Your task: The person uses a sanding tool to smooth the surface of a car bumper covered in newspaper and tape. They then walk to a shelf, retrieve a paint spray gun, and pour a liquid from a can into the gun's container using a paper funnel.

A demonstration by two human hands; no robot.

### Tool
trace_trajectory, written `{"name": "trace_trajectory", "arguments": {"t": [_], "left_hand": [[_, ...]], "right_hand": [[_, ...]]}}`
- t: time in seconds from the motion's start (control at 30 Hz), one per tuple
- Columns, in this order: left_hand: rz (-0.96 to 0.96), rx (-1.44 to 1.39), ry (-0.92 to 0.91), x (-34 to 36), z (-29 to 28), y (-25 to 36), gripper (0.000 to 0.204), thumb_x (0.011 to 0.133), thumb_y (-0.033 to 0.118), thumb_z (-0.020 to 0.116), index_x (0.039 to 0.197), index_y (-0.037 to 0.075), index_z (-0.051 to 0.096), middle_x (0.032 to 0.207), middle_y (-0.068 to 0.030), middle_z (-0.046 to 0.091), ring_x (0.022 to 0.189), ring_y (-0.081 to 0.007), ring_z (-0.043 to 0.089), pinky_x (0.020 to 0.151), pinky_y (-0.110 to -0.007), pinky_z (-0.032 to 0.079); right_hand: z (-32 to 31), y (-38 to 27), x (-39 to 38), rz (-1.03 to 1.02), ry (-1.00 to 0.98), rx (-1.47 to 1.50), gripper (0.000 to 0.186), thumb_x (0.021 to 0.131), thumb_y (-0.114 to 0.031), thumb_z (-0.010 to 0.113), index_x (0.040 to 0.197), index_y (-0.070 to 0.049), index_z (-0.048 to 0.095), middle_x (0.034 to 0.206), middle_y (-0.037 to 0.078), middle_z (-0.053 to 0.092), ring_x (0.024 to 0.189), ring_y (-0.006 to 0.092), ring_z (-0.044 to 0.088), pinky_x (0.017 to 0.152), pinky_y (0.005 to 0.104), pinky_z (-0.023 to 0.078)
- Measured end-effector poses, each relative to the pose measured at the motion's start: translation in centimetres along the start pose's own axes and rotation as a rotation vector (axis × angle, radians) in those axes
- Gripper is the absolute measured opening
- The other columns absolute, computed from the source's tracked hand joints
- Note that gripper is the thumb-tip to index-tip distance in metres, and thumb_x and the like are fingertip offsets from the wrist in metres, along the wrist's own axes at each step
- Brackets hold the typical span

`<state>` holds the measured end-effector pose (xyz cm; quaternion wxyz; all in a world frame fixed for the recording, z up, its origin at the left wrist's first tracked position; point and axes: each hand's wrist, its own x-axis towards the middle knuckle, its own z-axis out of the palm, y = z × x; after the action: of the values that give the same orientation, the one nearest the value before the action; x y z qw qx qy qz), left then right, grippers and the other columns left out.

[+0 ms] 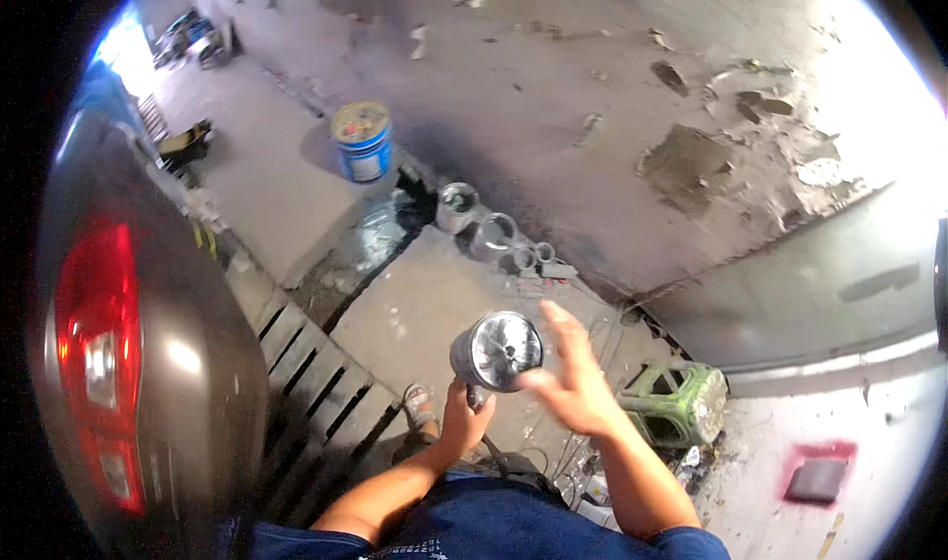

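Note:
My left hand (464,419) is closed around the handle of what looks like a spray gun with a round dark cup (499,353) on top, the cup's shiny silvery face upward. Just to the right of the cup is my right hand (575,380), fingers apart and raised, thumb near the rim; whether the thumb touches it I cannot tell. Beneath both hands lie pale concrete flooring and my sandalled foot (420,407).
A dark car with a red tail light (97,343) fills the left. Slatted grating (306,382) runs beside it. Ahead stand a blue bucket (365,160) and several open cans (494,234). A green plastic stool (691,407) lies at right, by a metal panel (820,293). Rubble (770,145) lies upper right.

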<state>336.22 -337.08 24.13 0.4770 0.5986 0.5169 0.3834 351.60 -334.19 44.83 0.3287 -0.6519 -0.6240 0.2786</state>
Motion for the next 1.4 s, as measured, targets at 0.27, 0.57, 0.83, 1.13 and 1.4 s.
{"name": "trace_trajectory", "arguments": {"t": [0.27, 0.57, 0.83, 1.13, 1.4], "left_hand": [[0.251, -0.038, -0.243, 7.3, 6.6, 2.1, 0.056, 0.076, 0.007, 0.071, 0.125, 0.001, 0.046, 0.111, -0.0227, 0.06, 0.101, -0.0376, 0.059, 0.084, -0.043, 0.046], [0.016, 0.114, -0.73, 12.4, 13.2, -0.3, 0.06, 0.078, 0.014, 0.064, 0.132, 0.001, 0.04, 0.123, -0.0266, 0.054, 0.115, -0.0401, 0.053, 0.094, -0.044, 0.045], [0.116, -0.045, -1.007, 16.5, 19.2, 3.4, 0.065, 0.076, 0.013, 0.061, 0.136, 0.003, 0.038, 0.127, -0.0248, 0.052, 0.118, -0.0398, 0.052, 0.098, -0.044, 0.043], [0.026, 0.145, -1.123, 19.8, 21.0, 8.2, 0.068, 0.075, 0.008, 0.059, 0.139, 0.006, 0.036, 0.135, -0.0209, 0.047, 0.126, -0.035, 0.046, 0.103, -0.042, 0.039], [-0.062, 0.379, -0.555, 22.9, 22.0, 10.7, 0.065, 0.077, 0.006, 0.054, 0.139, 0.003, 0.034, 0.122, -0.0284, 0.053, 0.116, -0.0457, 0.048, 0.096, -0.049, 0.043]], "right_hand": [[0.0, 1.8, 5.8, 0.287, 0.034, -0.514, 0.08, 0.078, -0.051, 0.069, 0.141, -0.012, 0.04, 0.143, 0.033, 0.026, 0.135, 0.0498, 0.024, 0.104, 0.0568, 0.034], [-10.6, 12.5, 9.3, -0.279, -0.038, -0.513, 0.071, 0.07, -0.042, 0.075, 0.133, -0.024, 0.049, 0.133, 0.029, 0.041, 0.12, 0.0454, 0.042, 0.094, 0.0524, 0.04], [-24.6, 16.2, 12.5, -0.885, -0.343, -0.512, 0.048, 0.079, -0.03, 0.064, 0.125, -0.026, 0.054, 0.129, 0.022, 0.049, 0.11, 0.0363, 0.054, 0.088, 0.0469, 0.048], [-29.0, 19.6, 16.5, -1.056, -0.517, -0.407, 0.038, 0.082, -0.025, 0.057, 0.119, -0.026, 0.055, 0.131, 0.017, 0.051, 0.115, 0.0323, 0.054, 0.089, 0.0452, 0.048], [-25.8, 24.1, 18.1, -0.643, -0.079, -0.22, 0.065, 0.061, -0.028, 0.078, 0.121, -0.015, 0.058, 0.131, 0.023, 0.043, 0.117, 0.0434, 0.047, 0.093, 0.0532, 0.04]]}}
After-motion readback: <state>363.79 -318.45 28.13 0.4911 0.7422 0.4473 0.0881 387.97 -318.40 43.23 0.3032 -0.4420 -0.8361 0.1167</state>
